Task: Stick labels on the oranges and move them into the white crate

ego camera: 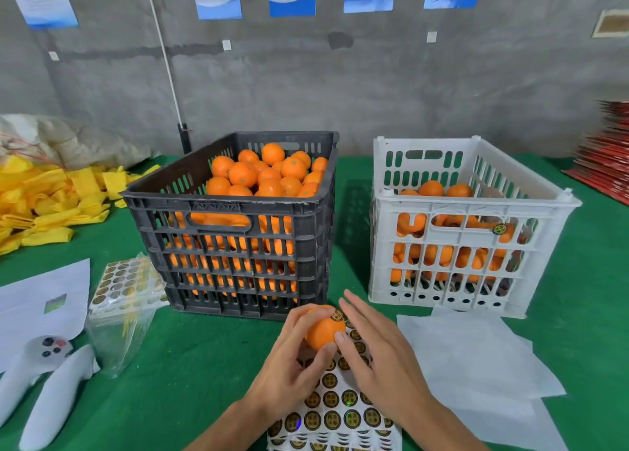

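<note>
Orange fruit, one piece, sits low in the view between both hands: the orange (325, 329) is cradled in the left hand (292, 365), thumb curled under its near side, fingers wrapped over the far left of it. Held clear above the label sheet (335, 413), likely so a fresh sticker is only a short reach away

Right hand (377, 358) lies against the orange's right flank, fingers straight and mostly together, reaching past the fruit toward the crates; thumb tip meets the left thumb at the near underside. It looks to be pressing or smoothing, not gripping

Round label (337, 315) shows on the upper far-right of the orange, just left of the right fingers, facing up and away from the person. Judged already stuck on; edges too small to check

Orange is near-spherical, no clear long axis; stem end not visible

White crate (473, 209) stands beyond the right fingertips, part-filled with oranges, one showing a label through the slots. Black crate (231, 205) beyond the left fingers, heaped with unlabelled fruit – supply on one side, output on the other, sheet between

Next step judged: lift the orange over the white crate's near wall
</note>
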Demonstrator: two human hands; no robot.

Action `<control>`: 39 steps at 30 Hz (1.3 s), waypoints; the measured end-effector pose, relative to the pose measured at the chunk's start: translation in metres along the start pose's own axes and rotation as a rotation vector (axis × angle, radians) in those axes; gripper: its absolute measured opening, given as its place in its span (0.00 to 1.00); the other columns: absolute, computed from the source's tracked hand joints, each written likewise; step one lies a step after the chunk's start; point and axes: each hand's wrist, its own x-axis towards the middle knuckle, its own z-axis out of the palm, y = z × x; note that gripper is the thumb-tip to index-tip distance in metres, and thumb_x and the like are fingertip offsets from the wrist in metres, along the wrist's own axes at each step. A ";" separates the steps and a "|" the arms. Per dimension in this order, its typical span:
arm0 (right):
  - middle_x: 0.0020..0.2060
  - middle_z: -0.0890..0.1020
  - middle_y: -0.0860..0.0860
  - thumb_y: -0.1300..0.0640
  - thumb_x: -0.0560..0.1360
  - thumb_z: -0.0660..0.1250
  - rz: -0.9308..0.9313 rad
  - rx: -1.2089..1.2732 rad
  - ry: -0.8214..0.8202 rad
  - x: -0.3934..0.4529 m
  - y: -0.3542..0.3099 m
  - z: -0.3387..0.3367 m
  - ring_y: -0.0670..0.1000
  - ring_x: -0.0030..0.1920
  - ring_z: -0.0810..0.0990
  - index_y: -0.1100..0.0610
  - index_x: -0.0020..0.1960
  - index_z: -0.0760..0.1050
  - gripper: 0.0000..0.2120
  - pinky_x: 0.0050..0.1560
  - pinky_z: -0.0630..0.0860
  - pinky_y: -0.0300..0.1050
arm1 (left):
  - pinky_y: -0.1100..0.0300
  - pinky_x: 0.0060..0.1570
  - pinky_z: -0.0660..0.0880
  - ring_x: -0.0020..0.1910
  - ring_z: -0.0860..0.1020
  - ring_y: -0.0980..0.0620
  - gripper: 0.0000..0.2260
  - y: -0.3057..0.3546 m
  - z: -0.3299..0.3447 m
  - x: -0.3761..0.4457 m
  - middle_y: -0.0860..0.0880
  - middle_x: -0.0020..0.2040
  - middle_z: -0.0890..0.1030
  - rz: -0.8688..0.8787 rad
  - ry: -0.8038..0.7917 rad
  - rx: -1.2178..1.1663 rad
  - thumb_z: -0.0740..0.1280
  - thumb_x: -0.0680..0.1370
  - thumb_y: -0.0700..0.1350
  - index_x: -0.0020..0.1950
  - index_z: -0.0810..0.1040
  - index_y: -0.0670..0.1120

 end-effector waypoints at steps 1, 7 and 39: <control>0.79 0.53 0.30 0.35 0.84 0.50 -0.022 -0.005 0.008 0.000 -0.001 0.000 0.34 0.77 0.56 0.39 0.81 0.56 0.27 0.75 0.62 0.38 | 0.56 0.54 0.83 0.65 0.78 0.49 0.23 0.001 0.001 0.001 0.55 0.75 0.67 -0.001 0.016 -0.017 0.67 0.85 0.54 0.79 0.68 0.54; 0.81 0.58 0.40 0.44 0.86 0.54 -0.212 -0.149 0.078 0.003 -0.007 -0.003 0.39 0.78 0.60 0.50 0.81 0.60 0.26 0.74 0.69 0.44 | 0.49 0.58 0.82 0.67 0.78 0.41 0.24 0.002 0.009 0.008 0.49 0.75 0.70 -0.017 0.102 -0.125 0.67 0.85 0.52 0.80 0.66 0.52; 0.69 0.73 0.33 0.38 0.84 0.54 -0.219 0.182 0.304 0.168 -0.053 -0.046 0.38 0.76 0.62 0.43 0.69 0.77 0.20 0.77 0.62 0.44 | 0.48 0.71 0.67 0.73 0.69 0.42 0.33 0.074 -0.174 0.275 0.46 0.81 0.63 -0.782 -0.481 0.988 0.68 0.80 0.60 0.82 0.59 0.55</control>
